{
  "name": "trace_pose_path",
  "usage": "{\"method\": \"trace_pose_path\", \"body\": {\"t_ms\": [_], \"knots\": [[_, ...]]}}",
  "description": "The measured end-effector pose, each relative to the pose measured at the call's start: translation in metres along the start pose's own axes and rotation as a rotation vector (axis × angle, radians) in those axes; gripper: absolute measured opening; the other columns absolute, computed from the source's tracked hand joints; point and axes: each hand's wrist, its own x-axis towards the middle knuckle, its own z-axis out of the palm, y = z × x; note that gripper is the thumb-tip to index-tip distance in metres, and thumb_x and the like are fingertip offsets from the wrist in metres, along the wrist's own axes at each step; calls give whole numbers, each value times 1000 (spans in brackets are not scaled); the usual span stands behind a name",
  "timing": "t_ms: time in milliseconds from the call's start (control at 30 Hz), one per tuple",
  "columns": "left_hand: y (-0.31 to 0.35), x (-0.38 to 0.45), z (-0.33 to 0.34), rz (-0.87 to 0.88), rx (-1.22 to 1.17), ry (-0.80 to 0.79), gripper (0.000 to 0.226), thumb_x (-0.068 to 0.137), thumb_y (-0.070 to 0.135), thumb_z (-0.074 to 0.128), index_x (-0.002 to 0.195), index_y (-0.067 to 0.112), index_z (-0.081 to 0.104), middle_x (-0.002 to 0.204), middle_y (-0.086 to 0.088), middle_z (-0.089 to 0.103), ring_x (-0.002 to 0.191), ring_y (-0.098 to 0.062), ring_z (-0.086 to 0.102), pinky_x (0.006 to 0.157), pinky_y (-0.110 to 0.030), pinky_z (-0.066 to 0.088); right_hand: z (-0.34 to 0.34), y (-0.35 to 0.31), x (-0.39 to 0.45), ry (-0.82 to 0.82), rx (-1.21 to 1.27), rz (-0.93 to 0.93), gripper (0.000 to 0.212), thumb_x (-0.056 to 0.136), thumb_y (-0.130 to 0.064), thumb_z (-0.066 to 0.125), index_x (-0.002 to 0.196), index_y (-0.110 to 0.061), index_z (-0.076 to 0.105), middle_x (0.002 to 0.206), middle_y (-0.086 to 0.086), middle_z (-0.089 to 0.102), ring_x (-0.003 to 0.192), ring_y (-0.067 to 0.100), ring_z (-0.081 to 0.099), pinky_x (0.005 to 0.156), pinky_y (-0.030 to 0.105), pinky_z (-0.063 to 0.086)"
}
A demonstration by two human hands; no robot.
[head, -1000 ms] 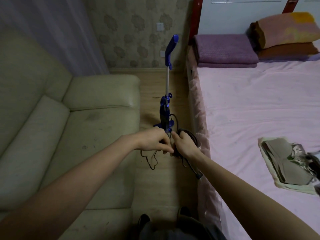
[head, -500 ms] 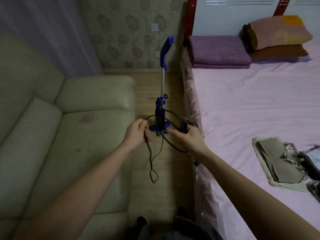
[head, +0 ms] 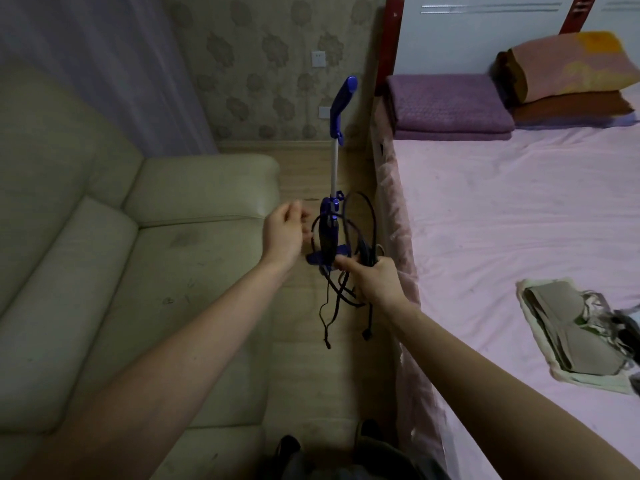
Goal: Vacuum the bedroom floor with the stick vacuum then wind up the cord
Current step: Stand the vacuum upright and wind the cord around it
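A: Right hand [head: 375, 277] is clamped on a bundle of black cord [head: 360, 233], loops arching above the fist, loose ends hanging below it toward the floor [head: 308, 358].

B: And the left hand [head: 284, 233]?

A: Raised just left of the loops, fingers loosely curled. Whether it pinches a strand, I can't tell.

B: Where's the vacuum [head: 332, 202]?

A: Upright just beyond both hands, its blue base peeking out between them, handle rising well above.

B: Surroundings?

A: Sofa [head: 121, 254] left of the left hand, bed [head: 502, 220] right of the right hand.
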Motion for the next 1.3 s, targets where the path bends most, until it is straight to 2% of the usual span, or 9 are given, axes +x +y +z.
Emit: {"method": "trace_pose_path", "body": {"t_ms": [67,233,367,533,667,833,1033,1167,1300], "knots": [[-30,-1,-8,-88,176,48,24,97,12,46,79,19,60,85,0,64,81,-21,62,81,-40,53,-4,-10,1,51,111,73,24,85,-29,71,91,-6,73,42,-10,43,38,8,33,38,20,29],[-85,-26,-15,-222,711,-625,44,92,12,56,135,16,49,137,-1,51,114,-17,54,82,-22,44,-8,-31,0,47,265,117,23,89,-28,66,90,-6,72,38,-10,44,34,5,29,36,18,26],[-86,-37,1,-174,739,-759,27,99,26,47,121,15,59,127,-5,59,118,-20,54,102,-33,41,-5,-38,0,48,339,127,28,90,-28,65,96,-1,70,38,-10,45,33,4,28,36,19,24],[-74,-40,-2,-183,589,-653,36,101,25,40,70,17,58,61,1,58,59,-18,60,57,-30,50,-10,-29,10,316,329,199,20,91,-26,65,84,-8,64,41,-6,40,34,9,32,38,23,28],[-61,-30,-11,-79,1005,-349,29,97,22,45,87,12,70,92,-6,67,87,-24,63,70,-28,47,-21,-13,17,445,321,290,29,93,-28,56,69,-13,52,50,0,44,38,14,35,41,24,29],[-44,-33,-19,154,1581,-591,20,92,15,49,100,7,65,106,-12,65,97,-29,62,72,-33,47,-26,-5,20,401,444,323,34,100,-28,46,69,-15,44,48,0,43,38,14,36,41,23,32],[-19,-41,0,340,1297,-994,21,88,31,64,85,14,75,81,3,70,76,-11,65,70,-27,53,-8,-9,8,153,257,188,33,104,-26,38,84,-8,55,52,3,65,49,17,64,52,28,53],[3,-34,3,384,1057,-923,23,82,37,71,65,23,67,55,14,54,53,4,52,50,-9,34,-1,7,-5,36,-237,-11,36,102,-26,43,76,-6,57,56,4,63,47,13,60,48,27,46],[12,-22,-8,371,981,-888,29,83,40,69,64,20,63,57,11,51,56,-1,46,57,-18,35,0,12,-12,-143,-131,68,32,103,-27,42,87,-3,56,51,3,57,40,17,55,39,24,42]]}}
